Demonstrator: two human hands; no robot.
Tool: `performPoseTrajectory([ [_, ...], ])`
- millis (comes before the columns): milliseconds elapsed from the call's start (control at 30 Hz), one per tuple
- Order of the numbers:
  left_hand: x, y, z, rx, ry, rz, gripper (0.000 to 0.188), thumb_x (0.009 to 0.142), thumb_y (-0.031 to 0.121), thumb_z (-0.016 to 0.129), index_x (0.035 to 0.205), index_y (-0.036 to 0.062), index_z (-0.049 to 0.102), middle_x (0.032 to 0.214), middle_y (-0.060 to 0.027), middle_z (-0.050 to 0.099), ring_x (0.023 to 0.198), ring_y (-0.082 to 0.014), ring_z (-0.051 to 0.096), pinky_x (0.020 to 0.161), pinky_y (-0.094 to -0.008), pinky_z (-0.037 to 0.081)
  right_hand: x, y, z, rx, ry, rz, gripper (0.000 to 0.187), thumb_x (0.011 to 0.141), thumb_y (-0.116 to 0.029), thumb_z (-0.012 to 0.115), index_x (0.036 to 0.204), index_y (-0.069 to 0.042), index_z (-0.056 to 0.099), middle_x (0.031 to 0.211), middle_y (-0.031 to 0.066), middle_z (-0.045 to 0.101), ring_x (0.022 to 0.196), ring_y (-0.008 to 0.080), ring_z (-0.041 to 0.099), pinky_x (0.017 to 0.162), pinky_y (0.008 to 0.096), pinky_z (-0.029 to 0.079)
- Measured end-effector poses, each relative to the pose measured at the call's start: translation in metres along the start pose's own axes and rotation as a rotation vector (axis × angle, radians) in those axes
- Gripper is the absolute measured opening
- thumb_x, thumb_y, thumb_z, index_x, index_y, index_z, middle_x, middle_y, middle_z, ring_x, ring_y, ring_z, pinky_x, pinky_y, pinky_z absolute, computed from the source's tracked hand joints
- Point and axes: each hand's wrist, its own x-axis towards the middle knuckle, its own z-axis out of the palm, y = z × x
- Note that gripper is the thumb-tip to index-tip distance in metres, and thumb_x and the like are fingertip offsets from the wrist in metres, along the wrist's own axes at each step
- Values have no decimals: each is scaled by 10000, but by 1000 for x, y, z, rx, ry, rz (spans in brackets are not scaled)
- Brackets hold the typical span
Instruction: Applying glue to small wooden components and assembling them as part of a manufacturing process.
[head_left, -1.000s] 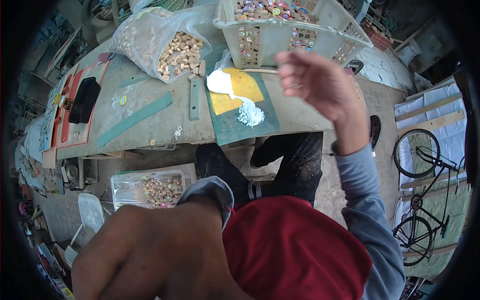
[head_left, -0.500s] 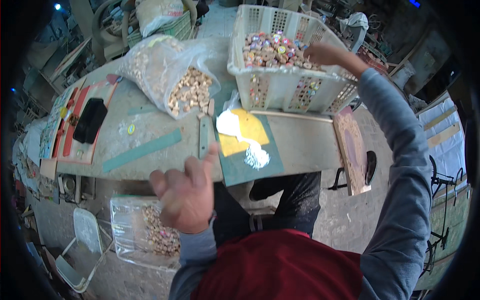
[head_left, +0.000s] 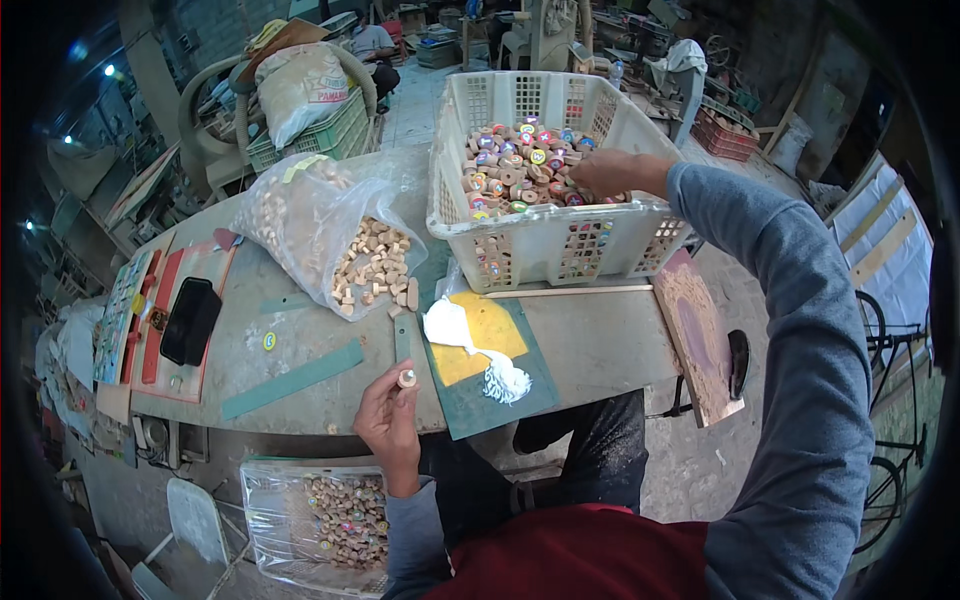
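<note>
Near the table's front edge, my left hand [head_left: 388, 425] pinches a small round wooden piece [head_left: 407, 379] with a pale spot on its end, between thumb and fingers. My right hand [head_left: 610, 174] reaches over the near right rim of a white plastic crate [head_left: 560, 222]. Its fingers curl down at the heap of round wooden pieces [head_left: 510, 165] with coloured printed ends; whatever they grip is hidden. A yellow and green board [head_left: 470, 375] lies in front of the crate, with a white cloth [head_left: 448, 325] and a clump of white strands [head_left: 506, 381] on it.
An open clear bag [head_left: 300, 225] spills small wooden blocks [head_left: 372, 258] onto the table. Green strips [head_left: 292, 380] and a black tray [head_left: 190, 322] lie left. Below the table stands a plastic-lined bin [head_left: 262, 520] of wooden pieces. A speckled board [head_left: 696, 340] juts out right.
My left hand, blurred with its fingers spread before, now pinches the small wooden piece. My right hand has lowered from above the crate's heap onto it. The view has tilted up.
</note>
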Motion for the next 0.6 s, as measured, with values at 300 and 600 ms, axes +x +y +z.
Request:
performPoseTrajectory([
  [300,3,-7,0,-6,-37,-25,235,949,-30,575,1175,-89,601,1184,-231,670,1010,-197,663,871,-289,553,-102,-6,-80,335,810,117,331,802,-286,678,995,-22,626,861,200,682,821,381,674,737,461,521],
  [600,3,-10,-5,29,-10,1,268,950,-43,538,1209,-90,586,1223,-246,652,982,-186,652,872,-290,531,-280,-74,4,520,575,143,276,918,-242,669,1079,-18,677,1030,128,679,962,220,656,862,384,526],
])
